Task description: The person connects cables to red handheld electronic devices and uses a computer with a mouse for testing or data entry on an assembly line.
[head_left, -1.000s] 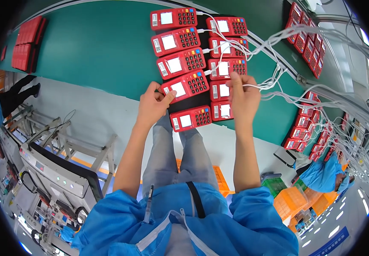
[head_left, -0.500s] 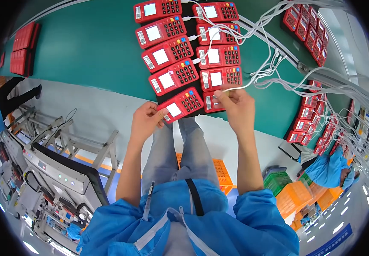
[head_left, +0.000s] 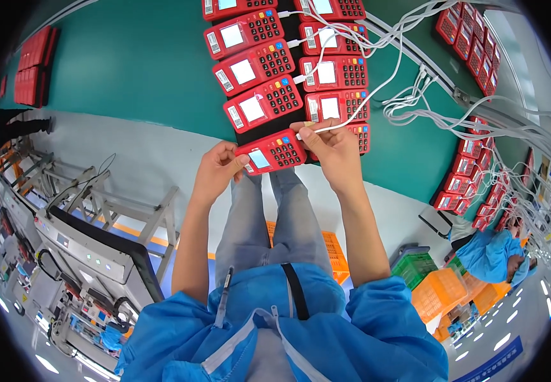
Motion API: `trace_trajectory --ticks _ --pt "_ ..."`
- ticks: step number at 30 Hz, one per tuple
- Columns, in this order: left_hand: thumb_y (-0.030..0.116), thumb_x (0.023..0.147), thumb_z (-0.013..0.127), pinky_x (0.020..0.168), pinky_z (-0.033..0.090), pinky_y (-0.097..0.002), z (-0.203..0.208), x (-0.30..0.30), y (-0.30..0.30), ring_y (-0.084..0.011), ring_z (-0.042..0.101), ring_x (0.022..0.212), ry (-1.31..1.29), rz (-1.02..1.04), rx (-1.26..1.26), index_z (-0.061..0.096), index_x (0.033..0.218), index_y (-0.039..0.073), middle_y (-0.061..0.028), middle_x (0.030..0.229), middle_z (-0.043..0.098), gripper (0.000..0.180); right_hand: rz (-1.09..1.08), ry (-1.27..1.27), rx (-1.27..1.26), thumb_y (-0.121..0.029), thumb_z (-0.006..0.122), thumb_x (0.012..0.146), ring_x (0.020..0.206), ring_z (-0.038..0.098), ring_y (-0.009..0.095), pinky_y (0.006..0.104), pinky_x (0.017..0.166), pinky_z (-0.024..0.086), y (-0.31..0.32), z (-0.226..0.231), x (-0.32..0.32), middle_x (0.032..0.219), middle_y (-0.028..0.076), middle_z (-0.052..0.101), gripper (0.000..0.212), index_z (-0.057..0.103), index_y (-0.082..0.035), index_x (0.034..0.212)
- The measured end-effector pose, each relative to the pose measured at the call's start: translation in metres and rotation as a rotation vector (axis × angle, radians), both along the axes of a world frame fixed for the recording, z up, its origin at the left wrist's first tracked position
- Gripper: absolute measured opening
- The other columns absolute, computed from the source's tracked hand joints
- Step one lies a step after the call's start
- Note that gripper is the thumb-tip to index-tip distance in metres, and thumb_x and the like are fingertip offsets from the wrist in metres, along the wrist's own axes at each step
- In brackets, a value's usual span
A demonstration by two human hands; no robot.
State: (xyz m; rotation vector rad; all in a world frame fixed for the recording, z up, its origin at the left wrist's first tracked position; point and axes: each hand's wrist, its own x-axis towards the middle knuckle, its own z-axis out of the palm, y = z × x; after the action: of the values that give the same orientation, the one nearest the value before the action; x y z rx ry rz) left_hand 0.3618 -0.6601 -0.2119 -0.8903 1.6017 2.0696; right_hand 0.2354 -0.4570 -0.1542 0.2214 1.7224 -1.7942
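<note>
Got my left fingers [head_left: 236, 165] pinching a card reader [head_left: 274, 153], right fingers [head_left: 312, 139] gripping a white cable [head_left: 359, 112], more readers [head_left: 264, 103] just beyond.

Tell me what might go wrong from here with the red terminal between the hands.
The white plug may not be fully seated: the right hand holds it at the end of the red terminal, and its depth cannot be seen.

The terminal is at the near edge of the green table, so it could drop if the left hand loosens.

The white cable crosses the right-hand row of terminals and might snag.
</note>
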Motion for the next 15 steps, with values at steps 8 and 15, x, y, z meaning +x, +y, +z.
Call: trace_trajectory --ticks 8,15 --pt "0.028 0.089 0.073 0.049 0.042 -0.0245 -0.003 0.004 0.008 -0.0083 0.054 0.056 0.034 0.068 -0.015 0.058 0.095 0.0 -0.0029 0.07 0.061 0.033 -0.089 -0.019 -0.069 -0.008 0.066 0.091 0.086 0.067 0.015 0.0268 0.075 0.057 -0.015 0.0 0.007 0.104 0.018 0.07 0.013 0.061 0.004 0.093" --pt "0.031 0.09 0.071 0.047 0.041 -0.0235 -0.001 0.005 0.019 -0.0079 0.051 0.054 0.044 0.183 -0.048 0.054 0.091 0.002 -0.0031 0.072 0.059 0.033 0.043 0.104 0.43 -0.021 0.069 0.09 0.078 0.069 0.016 0.0264 0.069 0.052 -0.007 0.0 -0.002 0.084 0.015 0.072 0.03 0.065 0.007 0.099"
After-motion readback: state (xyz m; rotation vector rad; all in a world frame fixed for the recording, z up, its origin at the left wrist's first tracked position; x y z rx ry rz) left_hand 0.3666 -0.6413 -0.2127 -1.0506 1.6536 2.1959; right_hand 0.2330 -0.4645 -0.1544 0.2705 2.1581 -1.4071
